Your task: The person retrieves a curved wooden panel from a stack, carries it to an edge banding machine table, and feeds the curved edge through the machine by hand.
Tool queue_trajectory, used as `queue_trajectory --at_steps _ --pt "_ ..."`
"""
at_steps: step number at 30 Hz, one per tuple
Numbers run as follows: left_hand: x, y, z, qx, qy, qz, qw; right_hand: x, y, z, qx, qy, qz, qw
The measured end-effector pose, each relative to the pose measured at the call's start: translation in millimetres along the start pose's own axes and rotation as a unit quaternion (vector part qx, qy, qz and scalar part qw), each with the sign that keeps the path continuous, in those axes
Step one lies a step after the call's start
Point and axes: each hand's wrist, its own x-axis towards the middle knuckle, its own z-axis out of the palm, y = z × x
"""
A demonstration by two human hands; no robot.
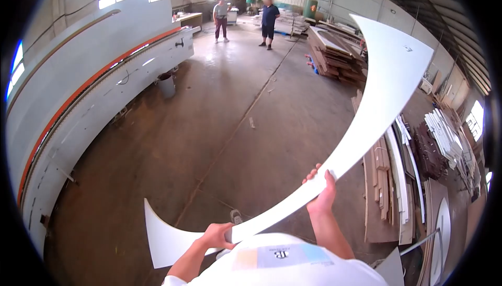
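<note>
A long white curved panel [374, 105] stretches across in front of my body, wide at both ends and narrow in the middle. Its upper right end carries a small dark handwritten mark. My left hand [216, 235] grips the narrow stretch near my waist, toward the lower left end. Farther along to the right, my right hand [320, 191] is wrapped round the panel, thumb on top and fingertips showing at the far edge. The panel slants upward to the right, clear of the floor. Part of it is hidden behind my hands.
A long machine [120, 69] with an orange strip lines the left side, a grey bin [166, 85] beside it. Two people stand at the back, one in dark clothes [270, 16], one in a grey top [220, 13]. Stacked boards [334, 55] and brown strips [380, 176] lie right.
</note>
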Motion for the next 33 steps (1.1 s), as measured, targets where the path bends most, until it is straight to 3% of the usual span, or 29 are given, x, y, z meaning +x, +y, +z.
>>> queue_trajectory --at_steps 4,5,8,10,12,13,16,18,20,21,26,27,30,33 --pt "104 -74 -95 -0.105 -0.084 -0.098 0.986 158 73 66 -0.033 -0.002 0.066 0.997" --pt "130 -85 -123 -0.158 -0.127 -0.093 0.975 192 83 83 -0.050 0.038 0.073 0.995" --pt "206 -147 -169 -0.188 -0.139 -0.070 0.970 306 130 118 -0.098 0.072 0.098 0.988" --pt "254 -199 -195 -0.246 -0.190 -0.121 0.943 377 155 144 -0.100 0.102 0.123 0.982" --pt "310 -244 -204 -0.387 -0.142 -0.221 0.884 454 191 156 -0.104 0.122 0.152 0.975" --pt "354 -228 -223 -0.426 -0.146 -0.191 0.872 493 212 154 -0.109 0.129 0.171 0.971" --pt "513 -217 -279 -0.451 -0.094 -0.255 0.850 619 290 164 -0.143 0.165 0.242 0.945" --pt "592 -262 -297 -0.438 -0.055 -0.237 0.865 697 345 178 -0.171 0.165 0.280 0.930" --pt "657 -276 -340 -0.267 -0.049 -0.310 0.911 768 394 190 -0.198 0.176 0.299 0.917" --pt "681 -296 -362 -0.293 -0.050 -0.303 0.906 798 405 206 -0.224 0.194 0.310 0.903" --pt "797 -360 -438 -0.422 -0.032 -0.293 0.857 964 446 265 -0.256 0.159 0.393 0.869" --pt "829 -394 -451 -0.451 -0.041 -0.333 0.827 1003 460 276 -0.262 0.151 0.410 0.860" --pt "950 -377 -550 -0.562 -0.039 -0.347 0.750 1104 513 303 -0.258 0.135 0.434 0.853" --pt "1059 -482 -575 -0.571 -0.095 -0.366 0.729 1208 564 332 -0.267 0.123 0.468 0.833"
